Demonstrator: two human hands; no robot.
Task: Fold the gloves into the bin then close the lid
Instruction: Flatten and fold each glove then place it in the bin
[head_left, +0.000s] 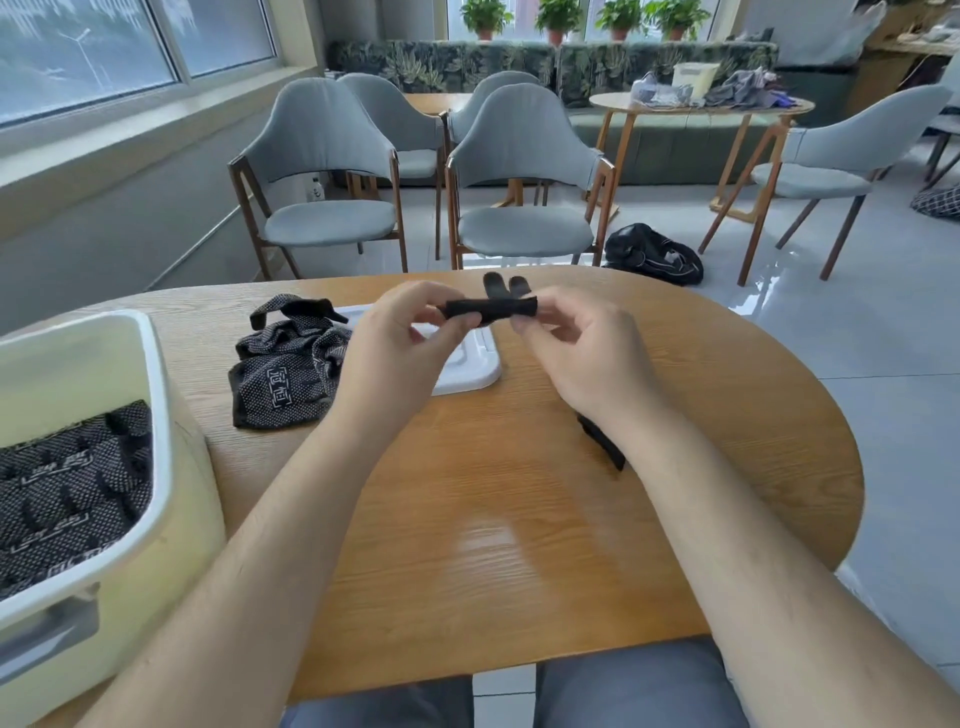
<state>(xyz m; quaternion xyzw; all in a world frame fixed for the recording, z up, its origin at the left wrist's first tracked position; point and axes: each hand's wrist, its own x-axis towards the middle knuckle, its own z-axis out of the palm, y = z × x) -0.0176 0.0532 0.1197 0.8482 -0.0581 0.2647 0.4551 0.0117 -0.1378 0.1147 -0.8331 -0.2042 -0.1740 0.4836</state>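
A black glove (491, 307) hangs in the air above the table, stretched between both hands, two of its fingers sticking up. My left hand (400, 343) pinches its left end and my right hand (582, 348) pinches its right end. A heap of black dotted gloves (285, 374) lies on the table left of my left hand. Behind the hands rests the white lid (467, 369), flat and partly hidden. The cream bin (156, 415) stands at the left edge with folded gloves (67, 488) inside. Another dark glove (602, 441) peeks out under my right wrist.
The wooden table (493, 545) has a rounded right edge. Two grey chairs (524, 176) stand just beyond its far side. A black bag (652, 254) sits on the floor behind. Another table (701, 104) with clothes is further back.
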